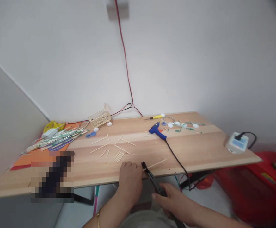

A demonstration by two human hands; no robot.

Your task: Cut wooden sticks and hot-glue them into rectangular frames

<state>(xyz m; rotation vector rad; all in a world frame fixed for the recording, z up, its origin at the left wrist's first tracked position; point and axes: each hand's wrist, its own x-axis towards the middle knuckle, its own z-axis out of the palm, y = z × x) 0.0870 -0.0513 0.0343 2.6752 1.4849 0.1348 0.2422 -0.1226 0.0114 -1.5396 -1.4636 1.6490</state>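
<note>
My left hand is closed at the front edge of the table, its fingers curled round the near end of a thin wooden stick. The rest of that stick points right, over the tabletop. In my right hand I grip black pliers, whose jaws sit at the stick just beside my left fingers. Whether the jaws touch the stick is hard to see. Beyond my left hand lie several short cut sticks in a row, and longer sticks laid out at angles.
A small stick-built frame stands at the back, near white and blue caps. A blue glue gun with a black cord lies right of centre. Bundled sticks are at left, a yellow screwdriver behind, a white power box at right.
</note>
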